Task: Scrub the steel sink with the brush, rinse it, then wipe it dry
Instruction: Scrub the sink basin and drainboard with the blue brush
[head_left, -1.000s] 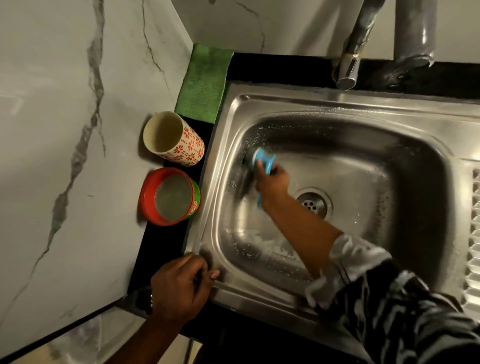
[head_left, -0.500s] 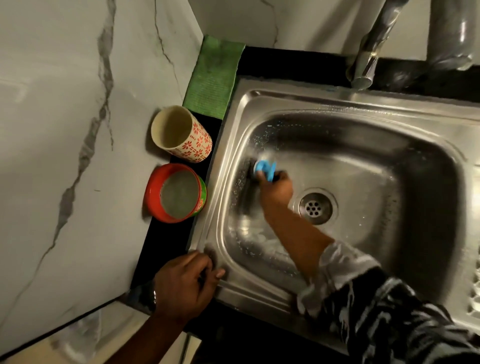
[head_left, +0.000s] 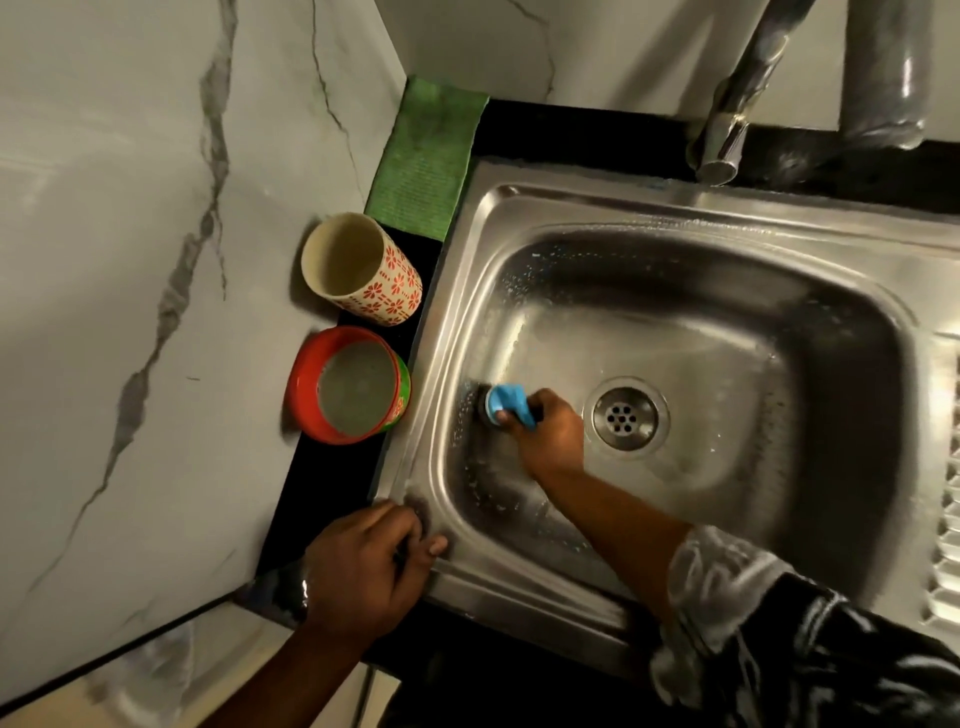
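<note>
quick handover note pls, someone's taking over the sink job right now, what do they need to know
Right hand grips the blue brush, pressed on the floor of the sink at its left side, beside the drain.
Left hand rests on the sink's front left corner, fingers bent; grip unclear.
Green cloth lies on the counter at the back left. Tap: no water seen running.
Done: suds on the left wall, so scrubbing is under way.
Left: finish scrubbing, rinse, wipe dry.
</note>
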